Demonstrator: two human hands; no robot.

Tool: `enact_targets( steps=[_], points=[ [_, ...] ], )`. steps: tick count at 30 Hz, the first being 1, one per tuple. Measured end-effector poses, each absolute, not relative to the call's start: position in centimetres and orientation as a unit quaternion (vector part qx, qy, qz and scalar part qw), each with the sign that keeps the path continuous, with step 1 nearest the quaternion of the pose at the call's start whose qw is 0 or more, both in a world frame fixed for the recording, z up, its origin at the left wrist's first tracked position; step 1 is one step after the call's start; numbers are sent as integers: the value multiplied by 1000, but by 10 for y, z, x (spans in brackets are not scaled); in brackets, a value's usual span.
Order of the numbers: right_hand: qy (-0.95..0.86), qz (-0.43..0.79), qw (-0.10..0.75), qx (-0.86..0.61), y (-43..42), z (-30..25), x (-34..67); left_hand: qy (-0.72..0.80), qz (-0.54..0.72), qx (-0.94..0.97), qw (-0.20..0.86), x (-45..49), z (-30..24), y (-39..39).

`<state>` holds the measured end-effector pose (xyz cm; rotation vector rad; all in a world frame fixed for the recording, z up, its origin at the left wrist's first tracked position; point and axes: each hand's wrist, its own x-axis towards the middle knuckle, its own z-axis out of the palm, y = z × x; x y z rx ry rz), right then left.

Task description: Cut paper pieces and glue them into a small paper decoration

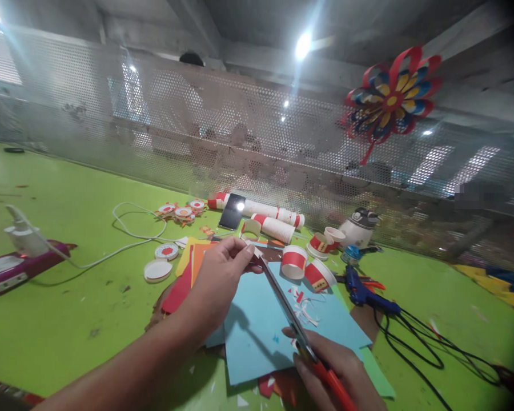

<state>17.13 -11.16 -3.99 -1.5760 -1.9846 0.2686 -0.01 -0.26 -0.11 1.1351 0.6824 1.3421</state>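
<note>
My left hand (223,268) pinches a small pale strip of paper (252,246) between thumb and fingertips. A pair of long-bladed scissors (285,299) with red handles is in my right hand (332,365). Their tip reaches up beside the pinched strip; whether the blades touch it I cannot tell. Beneath both hands lie light blue paper sheets (252,354), with white and red paper scraps (304,311) on top. Red and white cut paper cups (294,262) stand just past the scissors.
A blue glue gun (364,291) with black cables lies at right. Behind are a phone (232,212), stacked cups (274,228) and a penguin-shaped container (360,228). A purple power strip (12,274) with a plugged charger sits left. Red paper (177,294) lies beside my left forearm.
</note>
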Motion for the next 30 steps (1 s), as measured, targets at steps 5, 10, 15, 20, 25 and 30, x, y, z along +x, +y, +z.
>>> enact_targets(
  steps=[5,10,15,20,25,30],
  points=[
    [-746,92,297,-589,-111,-43,172,292,574,485,591,0,-1,-2],
    [-744,96,312,-583,-109,-49,172,291,577,470,601,0,0,-2],
    [-755,73,314,-571,-109,-46,172,286,584,454,609,1,1,-4],
    [-750,61,309,-582,-109,-48,174,289,586,447,611,2,0,-4],
    [-738,72,318,-590,-109,-56,176,296,585,448,607,3,0,-5],
    [-744,54,321,-584,-109,-57,177,295,586,436,616,3,2,-5]
  ],
)
